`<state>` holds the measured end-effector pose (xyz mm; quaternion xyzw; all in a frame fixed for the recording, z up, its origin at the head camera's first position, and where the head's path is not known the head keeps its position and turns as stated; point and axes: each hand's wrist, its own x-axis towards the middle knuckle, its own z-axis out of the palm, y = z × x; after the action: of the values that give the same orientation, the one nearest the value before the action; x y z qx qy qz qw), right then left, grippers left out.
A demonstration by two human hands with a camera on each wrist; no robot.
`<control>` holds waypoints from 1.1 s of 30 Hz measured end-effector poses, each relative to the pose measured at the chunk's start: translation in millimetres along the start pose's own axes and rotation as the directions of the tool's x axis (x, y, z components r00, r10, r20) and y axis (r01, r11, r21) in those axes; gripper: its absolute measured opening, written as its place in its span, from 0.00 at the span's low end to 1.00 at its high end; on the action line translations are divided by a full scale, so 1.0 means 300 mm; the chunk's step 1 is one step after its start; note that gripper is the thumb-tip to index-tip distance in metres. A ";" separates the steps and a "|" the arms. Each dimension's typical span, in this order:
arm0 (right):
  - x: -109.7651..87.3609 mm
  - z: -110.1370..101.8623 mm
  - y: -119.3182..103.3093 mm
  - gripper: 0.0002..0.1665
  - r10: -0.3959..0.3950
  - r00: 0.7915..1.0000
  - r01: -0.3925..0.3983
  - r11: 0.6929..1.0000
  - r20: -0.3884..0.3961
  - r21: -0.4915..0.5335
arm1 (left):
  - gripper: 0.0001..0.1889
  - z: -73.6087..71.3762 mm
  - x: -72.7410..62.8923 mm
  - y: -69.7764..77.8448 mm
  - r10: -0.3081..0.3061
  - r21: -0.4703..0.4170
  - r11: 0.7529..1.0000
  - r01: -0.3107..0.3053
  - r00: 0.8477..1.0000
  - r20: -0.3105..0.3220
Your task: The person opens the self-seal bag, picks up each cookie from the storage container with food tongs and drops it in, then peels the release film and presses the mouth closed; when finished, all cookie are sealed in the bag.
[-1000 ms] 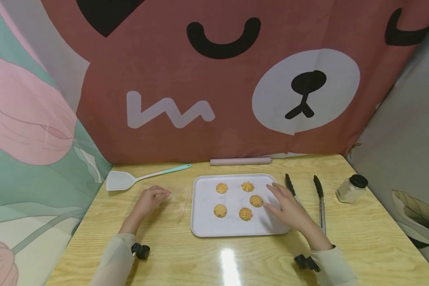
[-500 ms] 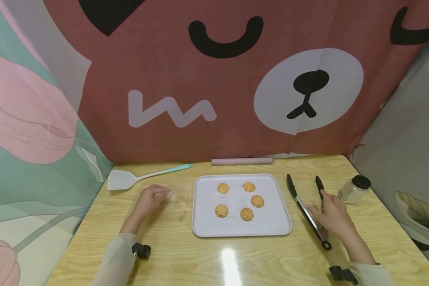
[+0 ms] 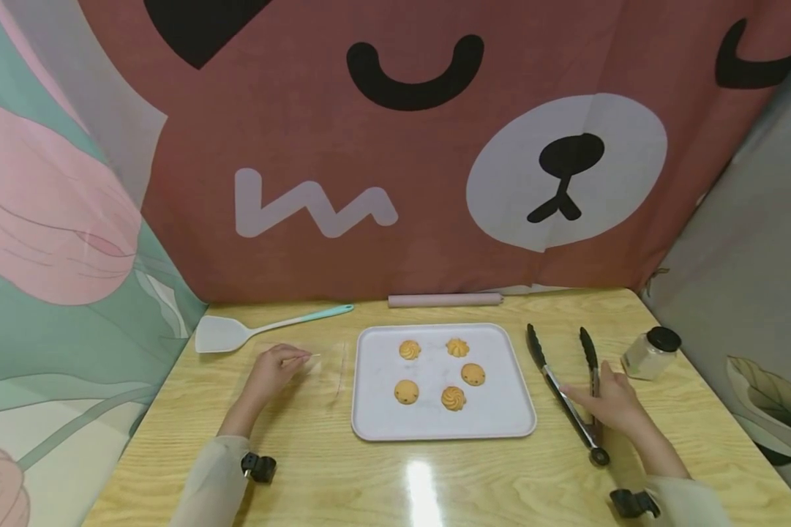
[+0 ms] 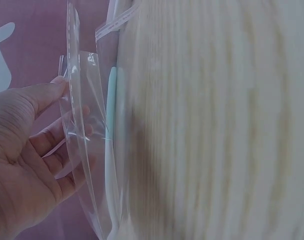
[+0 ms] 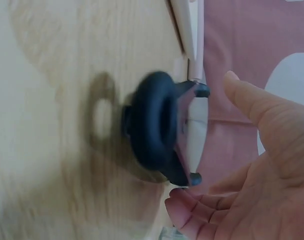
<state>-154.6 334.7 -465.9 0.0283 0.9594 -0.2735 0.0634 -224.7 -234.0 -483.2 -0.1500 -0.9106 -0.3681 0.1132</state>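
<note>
My left hand (image 3: pixel 273 375) pinches a clear plastic bag (image 4: pixel 92 80) between thumb and fingers, left of the tray. In the left wrist view, the other fingers show through the film. At the right, my right hand (image 3: pixel 617 404) is around a pair of tongs (image 3: pixel 569 413), thumb over the gap between the two arms and fingers beside the right arm. The tongs lie spread, black tips pointing away. Their dark ring end (image 5: pixel 154 120) fills the middle of the right wrist view, with thumb and fingers apart on either side. Several cookies (image 3: pixel 406 392) lie on the white tray (image 3: pixel 369 424).
A white spatula with a turquoise handle (image 3: pixel 325 313) lies at the back left. Behind the tray is a pale pink rolling pin (image 3: pixel 444 300). A jar with a black lid (image 3: pixel 650 353) stands right of the tongs. A bear-print cloth (image 3: pixel 369 256) hangs behind the wooden table.
My right hand has left the tray's right edge beside a cookie and moved right to the tongs. My left hand stays in place with the bag.
</note>
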 end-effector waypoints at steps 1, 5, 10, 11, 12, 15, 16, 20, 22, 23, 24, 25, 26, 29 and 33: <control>0.004 0.005 0.000 0.63 0.000 1.000 0.000 1.000 -0.001 -0.004 | 0.07 0.001 -0.001 0.002 -0.003 -0.003 1.000 0.003 1.000 0.002; 0.016 0.027 0.005 0.62 -0.001 1.000 0.001 1.000 -0.030 -0.013 | 0.06 0.006 -0.004 0.001 -0.004 -0.003 1.000 0.004 1.000 -0.001; 0.027 0.049 0.021 0.69 0.020 0.999 -0.021 0.999 -0.026 -0.035 | 0.06 0.018 -0.010 -0.005 -0.008 -0.014 1.000 0.008 1.000 -0.004; 0.029 0.052 0.023 0.70 0.021 0.999 -0.022 0.999 -0.026 -0.039 | 0.06 0.021 -0.011 -0.006 -0.009 -0.017 1.000 0.009 1.000 -0.004; 0.029 0.054 0.025 0.71 0.024 1.000 -0.025 0.999 -0.020 -0.043 | 0.06 0.023 -0.012 -0.007 -0.011 -0.021 1.000 0.011 1.000 -0.006; 0.032 0.057 0.028 0.72 0.032 0.999 -0.032 0.999 -0.012 -0.044 | 0.06 0.028 -0.013 -0.007 -0.002 -0.020 1.000 0.001 1.000 -0.012; 0.032 0.056 0.027 0.72 0.034 0.999 -0.035 0.998 -0.009 -0.044 | 0.06 0.028 -0.013 -0.007 0.000 -0.020 1.000 0.000 1.000 -0.015; 0.035 0.053 0.023 0.73 0.046 0.999 -0.046 0.999 0.013 -0.022 | 0.06 0.025 -0.010 -0.002 0.008 -0.014 1.000 -0.008 1.000 -0.029; 0.038 0.051 0.021 0.73 0.052 0.998 -0.051 0.999 0.024 -0.012 | 0.06 0.023 -0.009 0.000 0.002 -0.015 1.000 -0.002 0.999 -0.035; 0.040 0.051 0.020 0.73 0.052 0.998 -0.051 0.999 0.028 -0.006 | 0.06 0.022 -0.009 0.000 0.000 -0.014 1.000 0.000 0.999 -0.037; 0.042 0.050 0.018 0.73 0.053 0.998 -0.052 0.999 0.032 -0.005 | 0.06 0.022 -0.009 0.000 -0.001 -0.013 1.000 0.000 0.999 -0.041; 0.043 0.049 0.018 0.73 0.055 0.998 -0.055 0.998 0.036 -0.004 | 0.06 0.024 -0.008 0.000 -0.001 -0.015 1.000 0.000 0.999 -0.044; 0.045 0.049 0.017 0.73 0.056 0.998 -0.056 0.998 0.035 -0.008 | 0.06 0.025 -0.008 0.000 0.001 -0.017 1.000 -0.001 0.999 -0.046; 0.048 0.048 0.019 0.73 0.057 0.998 -0.056 0.998 0.031 -0.010 | 0.05 0.032 -0.007 -0.001 0.014 -0.026 1.000 -0.015 0.999 -0.050; 0.047 0.045 0.030 0.72 0.053 0.999 -0.053 0.998 0.002 -0.014 | 0.05 0.040 -0.005 0.002 0.007 -0.047 0.999 -0.009 0.999 -0.036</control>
<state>-166.3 335.5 -484.1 0.0531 0.9601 -0.2651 0.0720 -224.4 -225.3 -491.7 -0.1494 -0.8988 -0.3918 0.1275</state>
